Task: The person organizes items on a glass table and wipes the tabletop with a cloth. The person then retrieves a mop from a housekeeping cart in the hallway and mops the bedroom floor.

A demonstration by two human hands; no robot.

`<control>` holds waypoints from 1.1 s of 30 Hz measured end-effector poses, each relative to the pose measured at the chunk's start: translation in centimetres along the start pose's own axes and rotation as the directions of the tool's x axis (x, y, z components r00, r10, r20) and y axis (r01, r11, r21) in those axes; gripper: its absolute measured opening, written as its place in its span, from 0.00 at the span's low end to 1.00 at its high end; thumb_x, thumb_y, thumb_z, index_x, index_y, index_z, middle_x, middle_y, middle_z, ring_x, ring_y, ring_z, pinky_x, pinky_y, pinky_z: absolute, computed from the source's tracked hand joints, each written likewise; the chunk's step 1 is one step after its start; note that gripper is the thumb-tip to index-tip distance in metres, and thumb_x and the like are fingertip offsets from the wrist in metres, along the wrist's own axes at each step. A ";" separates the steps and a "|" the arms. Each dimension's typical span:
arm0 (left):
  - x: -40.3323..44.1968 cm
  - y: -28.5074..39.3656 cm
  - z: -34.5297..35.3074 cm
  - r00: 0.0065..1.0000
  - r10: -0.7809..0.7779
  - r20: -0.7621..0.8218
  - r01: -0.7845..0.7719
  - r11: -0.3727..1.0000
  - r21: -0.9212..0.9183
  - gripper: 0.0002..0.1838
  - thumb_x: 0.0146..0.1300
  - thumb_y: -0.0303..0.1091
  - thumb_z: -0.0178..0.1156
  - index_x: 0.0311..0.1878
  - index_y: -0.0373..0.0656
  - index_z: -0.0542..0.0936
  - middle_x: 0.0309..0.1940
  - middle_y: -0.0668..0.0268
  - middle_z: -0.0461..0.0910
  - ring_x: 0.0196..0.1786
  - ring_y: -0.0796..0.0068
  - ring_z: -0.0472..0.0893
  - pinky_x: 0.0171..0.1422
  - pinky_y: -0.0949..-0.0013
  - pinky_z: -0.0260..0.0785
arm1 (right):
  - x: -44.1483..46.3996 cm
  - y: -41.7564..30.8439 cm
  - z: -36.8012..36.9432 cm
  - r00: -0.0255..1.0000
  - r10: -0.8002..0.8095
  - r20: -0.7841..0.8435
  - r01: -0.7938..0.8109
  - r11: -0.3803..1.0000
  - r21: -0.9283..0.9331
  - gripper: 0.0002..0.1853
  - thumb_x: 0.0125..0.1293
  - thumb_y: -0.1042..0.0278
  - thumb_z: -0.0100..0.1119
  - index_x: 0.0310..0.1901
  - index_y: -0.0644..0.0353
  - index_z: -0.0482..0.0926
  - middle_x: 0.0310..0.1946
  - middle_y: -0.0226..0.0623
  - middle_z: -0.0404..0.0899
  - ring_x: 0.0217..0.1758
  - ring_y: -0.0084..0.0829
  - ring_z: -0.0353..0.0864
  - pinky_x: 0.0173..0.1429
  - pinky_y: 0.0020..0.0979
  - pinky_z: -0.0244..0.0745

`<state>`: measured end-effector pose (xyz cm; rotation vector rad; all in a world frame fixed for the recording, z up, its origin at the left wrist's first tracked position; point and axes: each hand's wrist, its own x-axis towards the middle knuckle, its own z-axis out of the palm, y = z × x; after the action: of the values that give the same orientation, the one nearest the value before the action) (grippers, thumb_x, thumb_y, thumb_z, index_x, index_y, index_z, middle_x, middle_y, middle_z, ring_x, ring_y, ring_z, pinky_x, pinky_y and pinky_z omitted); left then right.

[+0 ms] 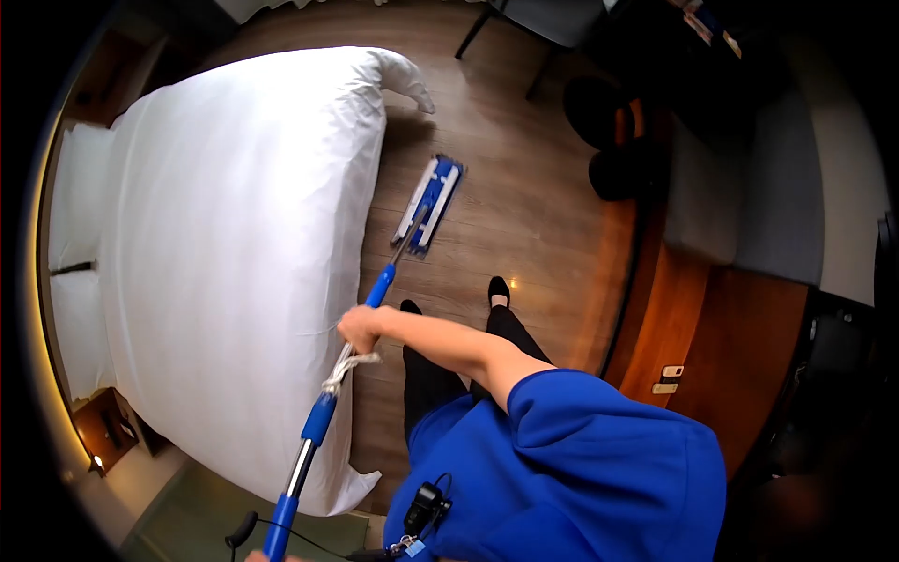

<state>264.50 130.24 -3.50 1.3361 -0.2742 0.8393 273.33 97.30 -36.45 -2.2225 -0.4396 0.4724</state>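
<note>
A flat mop [428, 204] with a blue and white head lies against the wood floor beside the bed. Its blue and silver pole runs down toward me at a slant. My right hand [360, 328] is wrapped around the pole's middle, arm stretched across my body. Just below that hand, a whitish cord is tied around the pole. At the bottom edge of the view, a sliver of my left hand [267, 557] shows at the pole's upper end, closed around it; most of that hand is cut off.
A bed with a white cover [234, 215] stands close on the left, its cloth hanging near the mop. A chair [543, 23] is at the far end. Along the right are a grey cushioned seat [777, 206] and wooden furniture [740, 356]. My feet stand behind the mop head.
</note>
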 end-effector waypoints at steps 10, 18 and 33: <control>-10.6 1.7 18.5 0.733 -0.359 0.578 0.544 0.820 -0.181 0.10 0.62 0.35 0.47 0.26 0.48 0.61 0.16 0.71 0.61 0.15 0.77 0.63 0.28 0.70 0.67 | -18.8 10.0 -0.6 0.821 0.291 -0.491 -0.296 0.953 0.070 0.11 0.34 0.57 0.65 0.17 0.53 0.76 0.18 0.36 0.76 0.30 0.40 0.79 0.36 0.40 0.70; -12.0 -4.3 27.8 -0.026 0.350 0.936 0.917 0.382 -0.118 0.15 0.47 0.21 0.58 0.13 0.43 0.64 0.09 0.67 0.67 0.10 0.74 0.68 0.18 0.72 0.65 | -28.2 10.6 10.3 -0.150 0.426 -0.892 -0.485 0.755 0.442 0.12 0.39 0.63 0.56 0.12 0.53 0.63 0.14 0.39 0.67 0.24 0.43 0.71 0.31 0.43 0.62; -3.0 9.0 4.2 0.639 -0.001 0.769 0.298 0.922 -0.246 0.11 0.60 0.31 0.51 0.23 0.46 0.61 0.13 0.69 0.63 0.15 0.75 0.64 0.23 0.67 0.65 | -4.1 -3.4 10.7 0.740 0.067 -0.670 -0.089 0.996 0.001 0.14 0.30 0.56 0.69 0.16 0.53 0.75 0.17 0.37 0.75 0.25 0.42 0.75 0.28 0.40 0.70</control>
<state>257.58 125.22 2.36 1.2770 -0.9240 0.0090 264.24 104.38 -39.57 -2.2612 0.0395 -0.3184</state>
